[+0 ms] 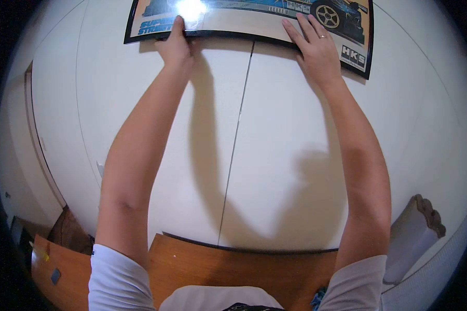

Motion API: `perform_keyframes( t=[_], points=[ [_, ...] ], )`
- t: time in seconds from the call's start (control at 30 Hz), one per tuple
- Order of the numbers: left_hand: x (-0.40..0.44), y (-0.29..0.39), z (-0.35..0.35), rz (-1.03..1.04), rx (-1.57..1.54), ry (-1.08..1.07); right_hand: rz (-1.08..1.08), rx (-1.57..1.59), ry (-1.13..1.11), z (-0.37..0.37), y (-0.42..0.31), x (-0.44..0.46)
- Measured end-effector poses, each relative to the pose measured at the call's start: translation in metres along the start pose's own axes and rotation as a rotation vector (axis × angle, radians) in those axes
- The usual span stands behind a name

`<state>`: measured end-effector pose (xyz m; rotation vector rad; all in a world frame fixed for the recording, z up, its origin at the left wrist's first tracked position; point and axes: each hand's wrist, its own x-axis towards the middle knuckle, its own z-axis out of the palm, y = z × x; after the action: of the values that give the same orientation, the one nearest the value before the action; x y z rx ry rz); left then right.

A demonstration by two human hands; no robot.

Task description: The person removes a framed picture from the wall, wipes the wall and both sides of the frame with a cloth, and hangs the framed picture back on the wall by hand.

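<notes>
A framed car poster (244,22) with a black frame and HKS lettering is up against the white wall, its upper part cut off by the top of the view. My left hand (174,51) grips the lower edge near the left corner, thumb on the front and the other fingers tucked below or behind. Toward the right end, my right hand (320,58) lies against the poster's front with its fingers stretched and apart. A ring shows on one finger. Glare covers part of the picture above my left thumb.
A brown wooden surface (207,267) runs along the wall's foot, with a small dark object (55,276) at its left. A thin dark line (237,124) runs down the white wall (280,124). At the right stands a pale piece with a scalloped brown edge (428,215).
</notes>
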<state>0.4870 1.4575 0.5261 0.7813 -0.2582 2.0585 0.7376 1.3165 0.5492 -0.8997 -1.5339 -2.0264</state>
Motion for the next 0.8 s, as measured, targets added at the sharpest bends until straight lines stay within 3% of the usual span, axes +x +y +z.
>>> perform_keyframes(
  t=[0.1,0.13,0.23,0.33,0.4,0.47,0.57,0.67,0.8],
  points=[
    [0.031,0.000,-0.022,0.161,0.020,-0.115,-0.001,0.081,-0.021,-0.005,0.002,0.001],
    [0.035,0.010,-0.031,0.076,0.164,-0.131,-0.006,0.094,-0.023,-0.009,0.004,0.000],
    [0.051,0.026,-0.041,-0.010,0.212,-0.007,-0.001,0.089,-0.016,-0.024,0.014,-0.004],
    [0.057,0.043,-0.050,-0.098,0.143,-0.047,0.201,0.046,0.027,-0.038,0.030,-0.011],
    [0.064,0.055,-0.058,-0.201,0.169,-0.015,0.424,-0.142,0.106,-0.046,0.045,-0.025],
    [0.062,0.064,-0.057,-0.164,0.223,0.010,0.770,-0.229,0.145,-0.045,0.063,-0.029],
    [0.053,0.075,-0.060,-0.097,0.408,-0.049,1.068,-0.027,0.124,-0.029,0.102,-0.050],
    [0.050,0.075,-0.059,-0.067,0.406,-0.059,1.104,0.226,0.014,-0.024,0.108,-0.059],
    [0.043,0.076,-0.058,-0.037,0.416,-0.048,1.102,0.175,0.074,-0.024,0.100,-0.058]
  ],
)
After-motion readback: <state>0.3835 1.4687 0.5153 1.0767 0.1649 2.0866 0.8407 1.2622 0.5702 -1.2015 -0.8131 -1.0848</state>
